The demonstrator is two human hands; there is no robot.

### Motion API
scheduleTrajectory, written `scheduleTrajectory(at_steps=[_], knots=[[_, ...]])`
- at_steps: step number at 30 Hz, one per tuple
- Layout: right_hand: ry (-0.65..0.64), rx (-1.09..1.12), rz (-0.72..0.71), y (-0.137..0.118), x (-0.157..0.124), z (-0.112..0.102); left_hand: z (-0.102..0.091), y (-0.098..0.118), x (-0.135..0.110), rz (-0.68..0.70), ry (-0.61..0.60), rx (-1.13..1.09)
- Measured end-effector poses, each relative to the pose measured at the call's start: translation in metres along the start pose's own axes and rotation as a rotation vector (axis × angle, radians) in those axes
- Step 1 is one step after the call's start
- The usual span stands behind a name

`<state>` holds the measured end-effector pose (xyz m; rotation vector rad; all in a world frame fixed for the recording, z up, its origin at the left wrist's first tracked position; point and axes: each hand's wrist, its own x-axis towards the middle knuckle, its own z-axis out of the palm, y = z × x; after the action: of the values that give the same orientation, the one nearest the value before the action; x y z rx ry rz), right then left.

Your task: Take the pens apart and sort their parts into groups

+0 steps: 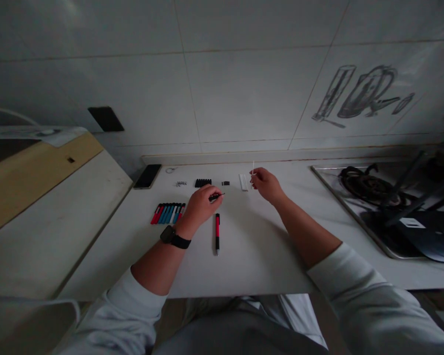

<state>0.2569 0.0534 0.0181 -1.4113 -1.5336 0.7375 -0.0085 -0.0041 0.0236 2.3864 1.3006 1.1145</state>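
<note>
Because a thin white stick is pinched by the right hand, a black tube by the left hand, slippage is risked.

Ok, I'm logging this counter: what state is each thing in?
Left hand: holding a slim black piece
Right hand: pinching a thin white stick
Red-and-black pen: lying flat, untouched
Coloured pen parts: lined side by side
Short black pieces: lined side by side
Spring-like pieces: loosely grouped
Phone: lying flat, screen dark
Watch: strapped on, screen dark
</note>
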Motion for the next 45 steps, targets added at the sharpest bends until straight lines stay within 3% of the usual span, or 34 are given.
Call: scheduleTrajectory(at_steps=[5,11,28,45], knots=[[-0.009,-0.544,0.036,0.006,0.023,0.003,-0.002,0.000,0.001,-0.004,0.023,0.013],[-0.056,-0.739,0.056,0.019,0.025,0.022,-0.001,-0.006,0.001,-0.018,0.024,0.021],[-0.124,-0.755,-0.053,0.031,0.018,0.018,-0.001,-0.015,0.001,-0.027,0.026,0.066],[-0.087,-0.672,-0.133,0.018,0.009,0.017,-0.004,-0.015,0.003,-0.024,0.038,0.080]])
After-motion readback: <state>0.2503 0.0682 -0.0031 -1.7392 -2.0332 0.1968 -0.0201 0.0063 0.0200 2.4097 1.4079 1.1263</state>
